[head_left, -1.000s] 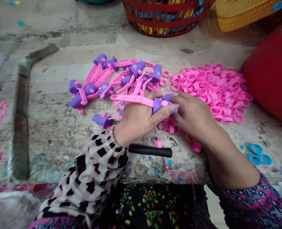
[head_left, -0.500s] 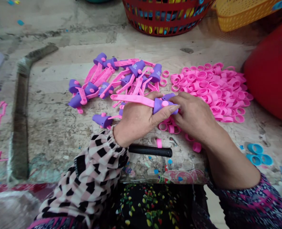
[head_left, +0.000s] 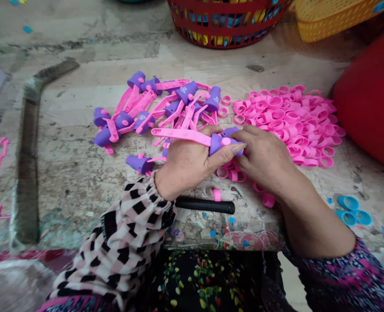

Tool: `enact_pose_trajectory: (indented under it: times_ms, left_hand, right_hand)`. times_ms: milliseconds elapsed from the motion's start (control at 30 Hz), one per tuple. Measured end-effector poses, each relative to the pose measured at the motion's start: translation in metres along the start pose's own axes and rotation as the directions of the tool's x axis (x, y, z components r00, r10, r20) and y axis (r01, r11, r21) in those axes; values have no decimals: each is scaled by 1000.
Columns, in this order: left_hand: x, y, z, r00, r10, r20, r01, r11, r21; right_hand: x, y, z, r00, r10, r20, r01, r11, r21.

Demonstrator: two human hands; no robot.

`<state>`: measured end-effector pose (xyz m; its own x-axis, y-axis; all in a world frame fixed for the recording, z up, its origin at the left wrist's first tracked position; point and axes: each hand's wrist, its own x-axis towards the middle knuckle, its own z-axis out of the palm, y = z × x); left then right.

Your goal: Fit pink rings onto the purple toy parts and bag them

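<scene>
My left hand (head_left: 192,162) is closed on a purple cone piece (head_left: 217,144) with a long pink arm (head_left: 182,135) that points left. Its thumb lies along the cone. My right hand (head_left: 265,160) has its fingers curled at the cone's right end, and its fingertips are hidden. Another purple piece (head_left: 230,131) shows between the hands. Behind and left lies a heap of purple cones with pink arms (head_left: 143,102). Many loose pink rings (head_left: 285,115) are piled behind my right hand.
A black handle (head_left: 208,205) lies near the table's front edge. Blue rings (head_left: 347,202) sit at the right. A red basket (head_left: 227,39), a yellow basket (head_left: 334,19) and a large red container (head_left: 370,95) stand behind. A taped strip (head_left: 27,164) runs down the left.
</scene>
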<state>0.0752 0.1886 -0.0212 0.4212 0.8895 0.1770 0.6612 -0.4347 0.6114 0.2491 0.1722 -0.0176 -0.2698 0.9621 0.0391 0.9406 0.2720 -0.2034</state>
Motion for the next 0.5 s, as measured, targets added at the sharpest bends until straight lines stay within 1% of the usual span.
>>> enact_pose_trajectory:
  times_ms: [500]
  left_hand:
    - [0, 0, -1, 1000, -8, 6, 8, 1000, -12]
  right_hand:
    - [0, 0, 1, 1000, -5, -4, 5, 1000, -2]
